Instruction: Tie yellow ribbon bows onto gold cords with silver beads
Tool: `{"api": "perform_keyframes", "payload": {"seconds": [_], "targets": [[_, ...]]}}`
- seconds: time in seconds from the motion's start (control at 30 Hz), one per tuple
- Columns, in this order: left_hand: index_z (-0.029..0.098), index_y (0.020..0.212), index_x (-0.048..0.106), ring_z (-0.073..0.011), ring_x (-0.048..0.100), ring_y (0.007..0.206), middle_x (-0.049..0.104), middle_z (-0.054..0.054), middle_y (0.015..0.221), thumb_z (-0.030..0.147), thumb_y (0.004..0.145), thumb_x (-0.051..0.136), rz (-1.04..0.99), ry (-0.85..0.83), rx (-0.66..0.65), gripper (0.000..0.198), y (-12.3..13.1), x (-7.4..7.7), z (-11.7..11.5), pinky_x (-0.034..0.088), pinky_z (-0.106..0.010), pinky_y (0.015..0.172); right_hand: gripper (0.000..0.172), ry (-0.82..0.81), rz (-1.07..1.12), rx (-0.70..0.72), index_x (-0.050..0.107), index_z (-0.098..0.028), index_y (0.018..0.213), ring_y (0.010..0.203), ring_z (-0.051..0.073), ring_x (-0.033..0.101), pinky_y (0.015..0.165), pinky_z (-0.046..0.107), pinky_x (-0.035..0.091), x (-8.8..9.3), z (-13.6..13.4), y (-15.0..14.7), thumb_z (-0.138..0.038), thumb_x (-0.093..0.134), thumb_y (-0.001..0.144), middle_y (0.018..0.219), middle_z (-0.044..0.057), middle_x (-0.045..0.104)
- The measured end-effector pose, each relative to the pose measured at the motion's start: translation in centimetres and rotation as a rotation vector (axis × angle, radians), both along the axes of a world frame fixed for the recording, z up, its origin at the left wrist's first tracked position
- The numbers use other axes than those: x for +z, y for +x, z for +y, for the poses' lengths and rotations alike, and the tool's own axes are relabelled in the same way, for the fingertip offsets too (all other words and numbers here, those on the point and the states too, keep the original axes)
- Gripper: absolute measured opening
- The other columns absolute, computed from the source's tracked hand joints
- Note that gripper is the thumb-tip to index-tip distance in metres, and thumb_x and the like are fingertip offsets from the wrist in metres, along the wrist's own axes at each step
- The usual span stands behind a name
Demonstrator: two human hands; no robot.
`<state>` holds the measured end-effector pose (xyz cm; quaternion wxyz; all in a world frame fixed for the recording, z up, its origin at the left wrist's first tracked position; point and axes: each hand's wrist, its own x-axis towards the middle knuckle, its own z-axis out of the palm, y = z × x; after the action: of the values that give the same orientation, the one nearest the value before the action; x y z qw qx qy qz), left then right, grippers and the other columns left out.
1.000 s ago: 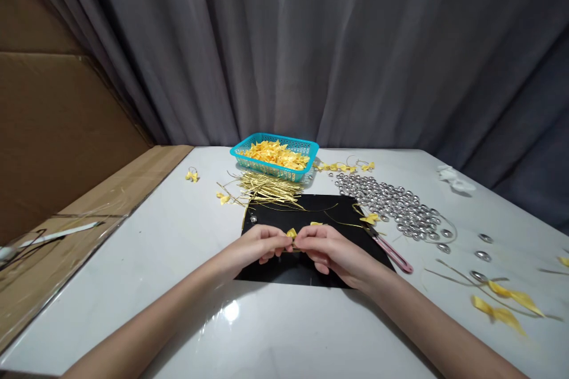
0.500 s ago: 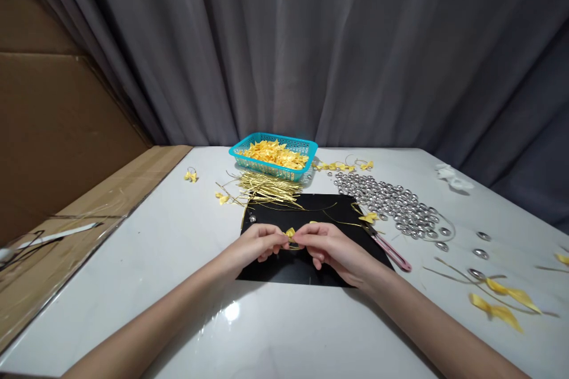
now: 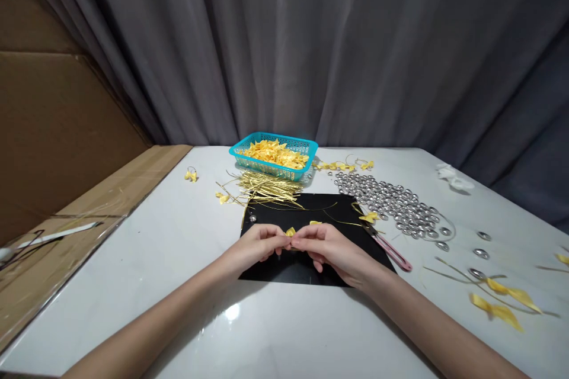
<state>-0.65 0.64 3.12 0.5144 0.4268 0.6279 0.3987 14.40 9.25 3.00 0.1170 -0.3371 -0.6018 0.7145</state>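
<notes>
A small yellow ribbon bow is pinched between my two hands, just above the black mat. My left hand closes thumb and forefinger on its near left side. From the other side my right hand grips it the same way, and the fingertips of both hands meet. The fingers hide most of the bow and any wire on it. Beyond my right hand, another bit of yellow ribbon shows on the mat. A silver bead lies at the mat's left edge.
A blue basket of yellow bows stands at the back, with gold wire ties before it. Many silver beads spread to the right. A pink-handled tool lies by the mat. Loose bows rest at front right.
My fingertips have drawn closer together and now touch below the bow. Less of the bow and the gold wire shows between them.
</notes>
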Motion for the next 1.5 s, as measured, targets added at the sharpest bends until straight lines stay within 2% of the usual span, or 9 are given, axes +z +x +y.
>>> {"api": "perform_keyframes", "payload": {"seconds": [0.13, 0.27, 0.43, 0.57, 0.7, 0.87, 1.03, 1.2, 1.5], "targets": [[0.016, 0.076, 0.060, -0.0085, 0.040, 0.053, 0.052, 0.003, 0.066, 0.043, 0.070, 0.061, 0.032, 0.031, 0.099, 0.028, 0.1, -0.5, 0.1, 0.026, -0.022, 0.047, 0.028, 0.098, -0.020, 0.005, 0.064, -0.013, 0.074, 0.044, 0.004, 0.033, 0.040, 0.019, 0.031, 0.0, 0.5, 0.0, -0.038, 0.071, 0.063, 0.062, -0.002, 0.055], [0.017, 0.100, 0.060, -0.0161, 0.053, 0.074, 0.060, -0.005, 0.092, 0.041, 0.074, 0.059, 0.198, 0.156, 0.305, 0.035, -0.6, -1.6, 0.4, 0.040, -0.026, 0.058, 0.024, 0.374, -0.036, -0.027, 0.062, -0.014, 0.071, 0.054, 0.008, 0.039, 0.047, 0.021, 0.029, 0.0, 1.8, 0.4, -0.038, 0.064, 0.068, 0.062, -0.001, 0.051], [0.018, 0.092, 0.068, -0.0247, 0.053, 0.099, 0.059, -0.009, 0.101, 0.030, 0.074, 0.062, 0.566, 0.341, 0.176, 0.022, -1.5, -3.0, 0.6, 0.039, -0.039, 0.090, 0.022, 0.529, -0.058, 0.003, 0.058, -0.015, 0.066, 0.056, 0.009, 0.039, 0.054, 0.023, 0.028, 0.0, 2.9, 0.7, -0.037, 0.060, 0.070, 0.060, -0.001, 0.050], [0.019, 0.081, 0.069, -0.0268, 0.054, 0.098, 0.061, -0.009, 0.098, 0.025, 0.076, 0.059, 0.649, 0.382, 0.095, 0.013, -1.6, -3.3, 0.6, 0.037, -0.044, 0.091, 0.021, 0.512, -0.070, 0.019, 0.057, -0.015, 0.067, 0.054, 0.009, 0.038, 0.053, 0.023, 0.027, -0.5, 3.2, 0.6, -0.036, 0.059, 0.070, 0.059, -0.002, 0.049], [0.019, 0.070, 0.065, -0.0232, 0.058, 0.089, 0.064, -0.007, 0.087, 0.023, 0.075, 0.058, 0.564, 0.386, 0.099, 0.009, -1.5, -3.3, 0.8, 0.042, -0.038, 0.084, 0.017, 0.484, -0.105, 0.042, 0.056, -0.015, 0.067, 0.051, 0.008, 0.034, 0.051, 0.023, 0.024, -0.9, 3.2, 0.5, -0.032, 0.058, 0.069, 0.055, -0.003, 0.045], [0.017, 0.073, 0.059, -0.0174, 0.064, 0.075, 0.069, -0.007, 0.083, 0.029, 0.079, 0.054, 0.349, 0.359, 0.116, 0.014, -0.9, -2.9, 0.9, 0.049, -0.030, 0.071, 0.017, 0.452, -0.117, 0.135, 0.058, -0.013, 0.069, 0.053, 0.008, 0.036, 0.051, 0.022, 0.025, -0.1, 2.5, 0.6, -0.030, 0.060, 0.072, 0.058, -0.003, 0.047], [0.016, 0.067, 0.056, -0.0144, 0.064, 0.076, 0.071, -0.006, 0.082, 0.029, 0.070, 0.066, -0.042, 0.318, 0.169, 0.017, -0.2, -1.8, 0.6, 0.048, -0.026, 0.073, 0.021, 0.455, -0.058, 0.291, 0.057, -0.013, 0.073, 0.053, 0.007, 0.031, 0.050, 0.022, 0.023, 0.5, 1.6, 0.8, -0.034, 0.060, 0.076, 0.060, -0.003, 0.043], [0.015, 0.064, 0.056, -0.0081, 0.057, 0.057, 0.065, 0.001, 0.060, 0.026, 0.065, 0.073, -0.208, 0.229, 0.252, 0.020, 0.0, -1.0, 0.3, 0.043, -0.020, 0.061, 0.025, 0.448, 0.015, 0.221, 0.055, -0.015, 0.076, 0.055, 0.007, 0.033, 0.050, 0.021, 0.025, 0.6, 1.4, 0.8, -0.039, 0.060, 0.078, 0.063, -0.003, 0.044], [0.015, 0.070, 0.058, -0.0085, 0.060, 0.060, 0.066, 0.002, 0.062, 0.024, 0.062, 0.076, -0.261, 0.261, 0.325, 0.021, -0.2, -0.5, 0.2, 0.043, -0.019, 0.061, 0.036, 0.292, 0.085, 0.160, 0.060, -0.013, 0.082, 0.048, 0.003, 0.037, 0.044, 0.019, 0.032, 1.4, 0.9, 0.8, -0.047, 0.064, 0.072, 0.086, 0.004, 0.059]]}}
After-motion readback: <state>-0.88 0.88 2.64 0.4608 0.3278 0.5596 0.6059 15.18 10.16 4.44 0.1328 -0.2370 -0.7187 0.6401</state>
